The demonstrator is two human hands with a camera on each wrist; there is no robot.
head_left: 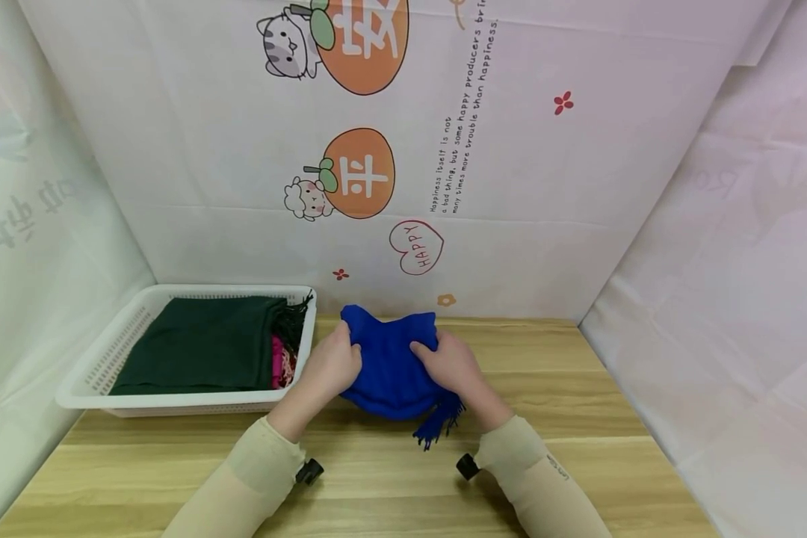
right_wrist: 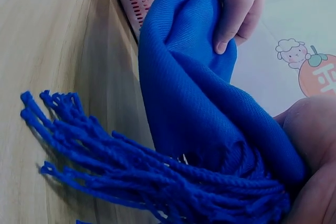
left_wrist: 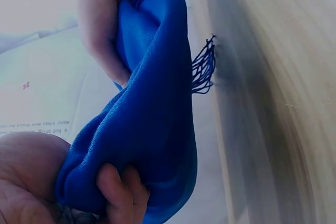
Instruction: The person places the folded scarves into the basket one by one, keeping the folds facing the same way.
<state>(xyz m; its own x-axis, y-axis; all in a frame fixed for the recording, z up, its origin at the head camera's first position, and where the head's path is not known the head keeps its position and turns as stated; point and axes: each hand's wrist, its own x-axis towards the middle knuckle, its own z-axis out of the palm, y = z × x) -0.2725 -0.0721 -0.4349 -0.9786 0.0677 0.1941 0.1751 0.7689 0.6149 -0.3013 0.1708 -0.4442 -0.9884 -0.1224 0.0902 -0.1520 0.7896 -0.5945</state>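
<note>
A blue fringed scarf [head_left: 391,366], folded into a bundle, is held up between both hands above the wooden table. My left hand [head_left: 337,360] grips its left edge, thumb on the near side; in the left wrist view the fingers [left_wrist: 116,192] curl round the cloth. At the opposite edge my right hand [head_left: 449,362] pinches the scarf with the thumb in front. The fringe [right_wrist: 157,177] hangs below the right hand, and the scarf's middle sags between the two grips. The underside of the bundle is partly hidden in the head view.
To the left stands a white plastic basket [head_left: 175,403]. A folded dark green fringed cloth [head_left: 202,344] lies in it, with a pink cloth [head_left: 278,360] and a patterned one at its right end. A printed white sheet [head_left: 511,246] hangs behind the wooden table [head_left: 390,493].
</note>
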